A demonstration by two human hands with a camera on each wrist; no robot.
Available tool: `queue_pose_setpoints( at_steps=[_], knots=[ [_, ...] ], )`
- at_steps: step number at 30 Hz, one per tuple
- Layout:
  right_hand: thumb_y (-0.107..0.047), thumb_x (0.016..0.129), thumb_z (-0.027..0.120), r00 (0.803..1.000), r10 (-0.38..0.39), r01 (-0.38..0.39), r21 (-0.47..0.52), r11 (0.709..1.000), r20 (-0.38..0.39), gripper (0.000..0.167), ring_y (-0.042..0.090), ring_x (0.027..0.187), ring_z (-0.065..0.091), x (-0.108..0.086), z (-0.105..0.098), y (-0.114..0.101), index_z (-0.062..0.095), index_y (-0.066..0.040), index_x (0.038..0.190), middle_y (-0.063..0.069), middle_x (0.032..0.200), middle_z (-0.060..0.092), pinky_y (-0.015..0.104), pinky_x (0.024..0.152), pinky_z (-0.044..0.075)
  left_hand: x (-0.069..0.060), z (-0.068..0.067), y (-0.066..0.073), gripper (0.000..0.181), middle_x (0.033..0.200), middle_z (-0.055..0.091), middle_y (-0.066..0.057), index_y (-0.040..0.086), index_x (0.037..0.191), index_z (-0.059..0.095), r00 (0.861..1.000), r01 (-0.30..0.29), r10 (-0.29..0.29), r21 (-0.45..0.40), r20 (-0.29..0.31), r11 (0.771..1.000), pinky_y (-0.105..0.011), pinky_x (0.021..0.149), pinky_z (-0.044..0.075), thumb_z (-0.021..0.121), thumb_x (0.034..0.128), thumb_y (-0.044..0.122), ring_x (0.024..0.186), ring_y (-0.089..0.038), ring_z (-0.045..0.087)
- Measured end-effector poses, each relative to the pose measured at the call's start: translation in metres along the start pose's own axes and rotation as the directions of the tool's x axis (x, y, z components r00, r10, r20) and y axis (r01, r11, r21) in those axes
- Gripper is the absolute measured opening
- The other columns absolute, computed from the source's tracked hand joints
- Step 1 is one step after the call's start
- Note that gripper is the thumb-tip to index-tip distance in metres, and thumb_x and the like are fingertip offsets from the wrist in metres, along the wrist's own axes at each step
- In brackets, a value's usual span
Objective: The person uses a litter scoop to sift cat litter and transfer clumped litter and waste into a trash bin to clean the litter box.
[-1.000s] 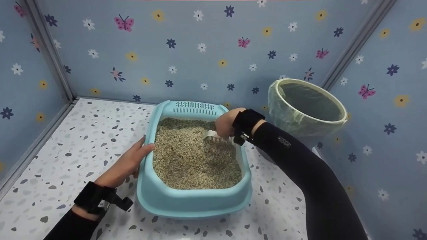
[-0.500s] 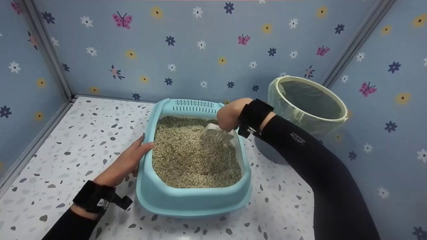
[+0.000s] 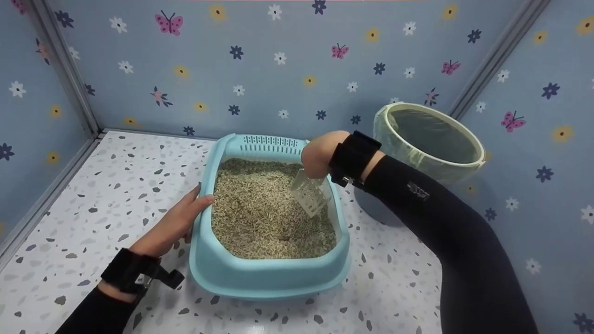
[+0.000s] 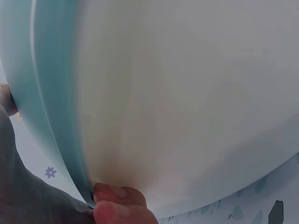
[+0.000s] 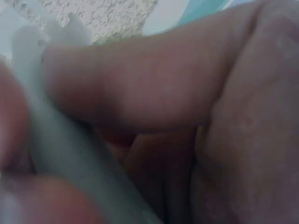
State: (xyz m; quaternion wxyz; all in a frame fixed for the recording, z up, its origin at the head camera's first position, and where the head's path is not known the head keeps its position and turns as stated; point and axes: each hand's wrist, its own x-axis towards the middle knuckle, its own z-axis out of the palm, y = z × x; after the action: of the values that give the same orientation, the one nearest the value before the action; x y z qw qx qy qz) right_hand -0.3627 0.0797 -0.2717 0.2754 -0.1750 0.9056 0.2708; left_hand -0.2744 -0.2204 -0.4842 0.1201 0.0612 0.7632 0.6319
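Note:
A light blue litter box (image 3: 269, 278) holds beige granular litter (image 3: 260, 204). My left hand (image 3: 178, 220) grips its left rim, thumb over the top and fingers beneath the outer edge. In the left wrist view, curled fingertips (image 4: 124, 205) show under the blue rim against the pale side wall. My right hand (image 3: 321, 155) holds a whitish slotted litter scoop (image 3: 310, 197) over the right part of the box, its slotted blade tilted downward above the litter. Close up in the right wrist view, thumb and fingers wrap the scoop's pale handle (image 5: 79, 158).
Right of the box stands a bin lined with a translucent bag (image 3: 408, 157) under a cream ring (image 3: 464, 162). The right forearm passes in front of it. A flowered wall (image 3: 260, 93) rises behind the speckled white surface (image 3: 134, 171), with side panels left and right.
The right hand has lifted the scoop out of the litter and turned its blade, so the slots now face the head camera. My left hand keeps its hold on the rim.

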Motion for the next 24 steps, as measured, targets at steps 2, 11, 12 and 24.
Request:
queue_pose_setpoints(
  at_steps=[2, 11, 12, 24],
  knots=[
    [-0.019, 0.104, 0.057, 0.999, -0.028, 0.030, -0.040, 0.999, 0.044, 0.026, 0.013, 0.062, 0.032, 0.000, 0.000, -0.001, 0.056, -0.015, 0.079, -0.002, 0.079, 0.042, 0.030, 0.057, 0.030, 0.000, 0.000, 0.000, 0.090, 0.091, 0.066, -0.015, 0.031, 0.182, 0.008, 1.000, 0.010, -0.010, 0.009, -0.003, 1.000, -0.029, 0.048, 0.041, 0.053, 0.1123, 0.066, 0.056, -0.017, 0.050],
    [0.006, 0.081, 0.043, 0.931, -0.286, 0.318, -0.122, 0.940, 0.225, 0.038, 0.011, 0.058, 0.015, 0.016, 0.012, -0.002, 0.028, -0.022, 0.061, -0.005, 0.064, 0.022, 0.028, 0.055, 0.019, -0.001, -0.001, 0.000, 0.089, 0.100, 0.068, -0.021, 0.032, 0.182, 0.008, 1.000, 0.011, -0.011, 0.018, -0.003, 1.000, -0.030, 0.047, 0.042, 0.052, 0.1125, 0.067, 0.058, -0.017, 0.053],
    [0.006, 0.082, 0.044, 0.925, -0.304, 0.330, -0.087, 0.940, 0.229, 0.038, 0.010, 0.056, 0.016, 0.018, 0.014, 0.000, 0.028, -0.022, 0.061, -0.006, 0.062, 0.023, 0.027, 0.054, 0.020, -0.001, -0.001, 0.000, 0.088, 0.100, 0.068, -0.021, 0.033, 0.181, 0.008, 1.000, 0.008, -0.008, 0.016, -0.001, 1.000, -0.030, 0.047, 0.042, 0.052, 0.1125, 0.067, 0.057, -0.017, 0.052],
    [0.001, 0.097, 0.054, 0.859, -0.459, 0.387, 0.299, 0.872, 0.226, 0.047, 0.008, 0.050, 0.027, 0.055, 0.041, 0.021, 0.036, -0.019, 0.059, -0.005, 0.058, 0.032, 0.025, 0.051, 0.029, -0.002, -0.001, 0.000, 0.091, 0.095, 0.068, -0.016, 0.033, 0.181, 0.006, 1.000, 0.024, -0.024, 0.037, -0.012, 0.999, -0.031, 0.048, 0.043, 0.051, 0.1111, 0.070, 0.057, -0.018, 0.051]
  ],
)
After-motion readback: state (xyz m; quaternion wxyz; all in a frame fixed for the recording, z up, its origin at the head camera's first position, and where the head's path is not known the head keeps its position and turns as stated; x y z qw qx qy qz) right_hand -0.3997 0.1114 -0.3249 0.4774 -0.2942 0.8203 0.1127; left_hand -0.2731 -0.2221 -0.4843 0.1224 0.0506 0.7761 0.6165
